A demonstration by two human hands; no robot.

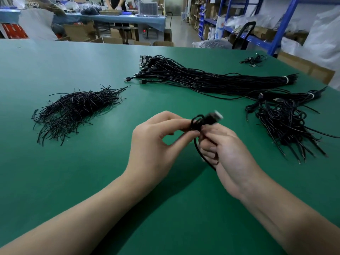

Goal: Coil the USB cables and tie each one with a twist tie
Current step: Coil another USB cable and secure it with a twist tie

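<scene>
Above the middle of the green table point(73, 181), both hands hold one black USB cable point(197, 124) gathered into a small coil. My left hand point(156, 144) pinches the coil between thumb and fingertips. My right hand point(222, 150) grips the coil's lower part, and a loop of cable hangs below its fingers. The USB plug point(215, 115) sticks up to the right, blurred by motion. Whether a twist tie is on the coil I cannot tell. A heap of black twist ties point(73, 109) lies to the left.
A long bundle of straight USB cables point(202, 80), bound with a white band, lies across the far side. A pile of coiled cables point(287, 122) sits at the right. A few cables point(254, 60) lie at the far right corner. Beyond are shelves and another person at a bench.
</scene>
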